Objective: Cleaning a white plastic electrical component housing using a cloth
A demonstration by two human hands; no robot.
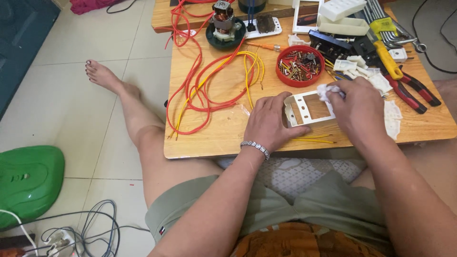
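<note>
The white plastic frame [308,108] lies flat on the wooden table [223,128], just below the red bowl of screws [300,65], its long axis running left to right and tilted a little upward toward the right, its open face turned up at me. My left hand [271,124] comes in from below, palm down, fingers curled over the frame's left end and clamping it against the table. My right hand [358,110] arches over the right end, fingertips pinched tight on a crumpled white tissue [327,90] pressed to the frame's upper right corner. The frame is a pale rectangle with one large window, thin walls and small screw holes along its top edge.
</note>
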